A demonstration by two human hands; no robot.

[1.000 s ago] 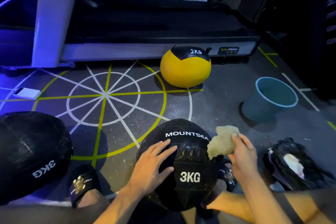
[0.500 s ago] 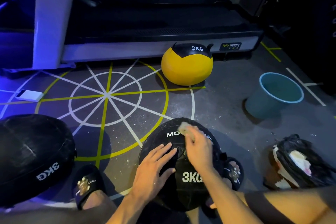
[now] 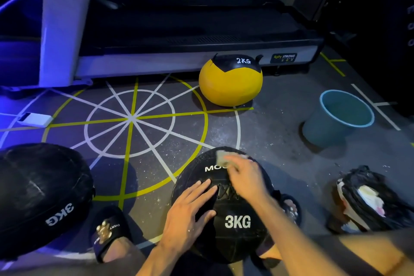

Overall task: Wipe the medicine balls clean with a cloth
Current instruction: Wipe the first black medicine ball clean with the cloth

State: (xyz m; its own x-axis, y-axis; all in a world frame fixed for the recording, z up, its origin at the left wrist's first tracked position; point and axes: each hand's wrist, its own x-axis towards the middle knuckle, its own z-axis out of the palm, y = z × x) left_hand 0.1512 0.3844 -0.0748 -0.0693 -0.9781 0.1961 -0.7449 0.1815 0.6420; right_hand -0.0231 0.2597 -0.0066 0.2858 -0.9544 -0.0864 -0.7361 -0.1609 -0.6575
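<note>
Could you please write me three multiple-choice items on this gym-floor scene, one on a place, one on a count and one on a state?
1. Where does the yellow 2KG medicine ball lie?
A. inside the blue bucket
B. on the floor just in front of the treadmill
C. on the black bag

2. How many medicine balls are in view?
A. two
B. three
C. five

3. What is the left hand doing?
A. resting flat on the black 3KG ball
B. gripping the bucket rim
C. holding the cloth

Answers:
1 B: the yellow 2KG medicine ball sits on the floor before the treadmill, apart from the blue bucket.
2 B: the yellow one, the black 3KG ball under the hands, and another black 3KG ball at left.
3 A: the left hand lies on it with fingers straight, while the right hand presses the cloth to its top.
</note>
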